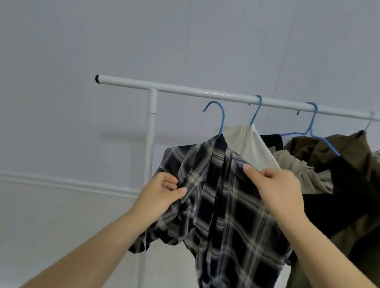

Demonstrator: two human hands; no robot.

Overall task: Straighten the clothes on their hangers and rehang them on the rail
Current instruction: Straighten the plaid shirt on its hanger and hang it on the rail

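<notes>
Hands (222, 186) gripping plaid shirt (233, 225), white rail (192, 92), pale wall (80, 14)

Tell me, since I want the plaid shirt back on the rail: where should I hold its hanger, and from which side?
Probably grip the blue hanger at its neck, just above the plaid shirt collar, coming from below and in front. Its hook hangs free below the rail and opens leftward; the arms are buried in cloth. Both the left hand and the right hand hold fabric.

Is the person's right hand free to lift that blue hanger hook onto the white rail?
Probably not yet: the right hand pinches the plaid shirt at its shoulder. The blue hanger hook hangs unobstructed below the white rail.
</notes>
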